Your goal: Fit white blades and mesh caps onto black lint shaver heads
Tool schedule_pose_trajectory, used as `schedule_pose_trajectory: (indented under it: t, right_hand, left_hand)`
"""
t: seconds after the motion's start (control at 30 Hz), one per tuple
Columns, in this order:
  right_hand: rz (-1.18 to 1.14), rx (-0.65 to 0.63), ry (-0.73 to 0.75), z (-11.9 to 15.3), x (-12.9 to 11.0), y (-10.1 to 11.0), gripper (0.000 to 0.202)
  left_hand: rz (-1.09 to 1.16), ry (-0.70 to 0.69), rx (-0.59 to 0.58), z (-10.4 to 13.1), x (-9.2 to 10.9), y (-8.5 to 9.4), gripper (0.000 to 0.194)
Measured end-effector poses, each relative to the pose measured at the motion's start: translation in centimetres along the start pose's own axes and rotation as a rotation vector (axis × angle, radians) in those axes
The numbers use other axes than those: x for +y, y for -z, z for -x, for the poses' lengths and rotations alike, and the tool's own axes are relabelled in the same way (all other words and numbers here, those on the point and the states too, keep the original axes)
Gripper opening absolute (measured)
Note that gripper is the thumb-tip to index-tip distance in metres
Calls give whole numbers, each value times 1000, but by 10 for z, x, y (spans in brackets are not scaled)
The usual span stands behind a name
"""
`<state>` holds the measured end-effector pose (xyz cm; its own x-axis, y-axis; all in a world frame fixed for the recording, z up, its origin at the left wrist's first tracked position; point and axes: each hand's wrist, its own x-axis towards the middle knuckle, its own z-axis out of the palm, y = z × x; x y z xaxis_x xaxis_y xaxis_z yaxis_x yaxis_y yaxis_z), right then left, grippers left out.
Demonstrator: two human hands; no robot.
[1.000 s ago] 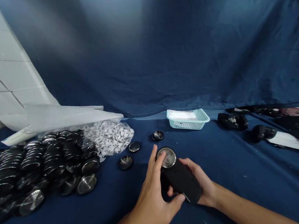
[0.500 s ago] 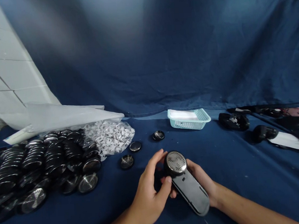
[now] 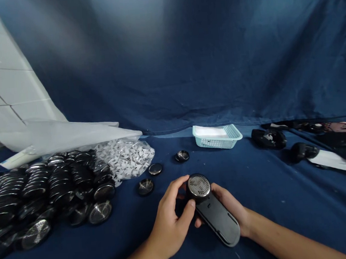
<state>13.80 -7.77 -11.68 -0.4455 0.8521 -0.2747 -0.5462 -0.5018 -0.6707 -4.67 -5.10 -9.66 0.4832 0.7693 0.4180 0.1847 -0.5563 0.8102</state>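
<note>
The right hand [image 3: 233,210] holds a shaver [image 3: 218,218] by its gray handle [image 3: 224,226], low in the middle, over the bench [image 3: 270,185]. The left hand [image 3: 171,216] has its thumb and a finger on the round top [image 3: 199,185], which has tiny holes. Three loose caps [image 3: 145,186] lie near.

right hand [image 3: 235,210] part-hidden by device [image 3: 220,221], disc pile [image 3: 60,188] cropped at left

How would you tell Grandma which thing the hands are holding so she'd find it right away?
Find the pale blue basket near the curtain, then look nearer, to the left hand and right hand. They hold the gadget. Unlike the three loose caps beyond it, it has a long grey handle joined to its round, holed metal head.
</note>
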Motion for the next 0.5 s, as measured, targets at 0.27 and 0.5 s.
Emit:
schedule_pose_trajectory:
  t: [0.27, 0.5]
  right_hand:
    - [-100, 11, 13, -2, 1, 1, 52]
    - [-112, 13, 31, -2, 0, -1, 51]
  left_hand:
    - [-73, -52, -195, 4, 0, -2, 96]
    - [-20, 23, -172, 4, 4, -5, 101]
